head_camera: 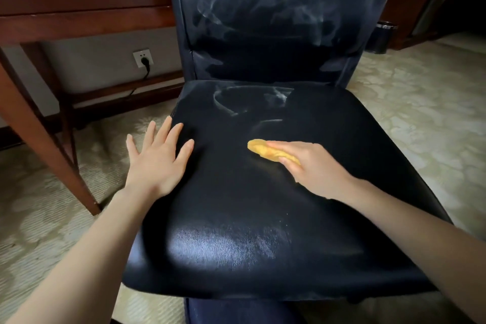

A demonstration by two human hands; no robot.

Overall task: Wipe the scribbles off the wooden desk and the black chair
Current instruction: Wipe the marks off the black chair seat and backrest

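- Head view: a black chair is seen from above, with a wooden desk at its left.
- The left hand is laid flat on the seat's left edge, fingers spread and straight, nothing grasped.
- A yellow cloth is pinched between fingers and thumb of the right hand and pressed on the seat's middle.
- White smears are spread over the backrest and the seat's rear.

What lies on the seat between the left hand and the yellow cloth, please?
Only bare black seat between left hand and yellow cloth, seen in head view.
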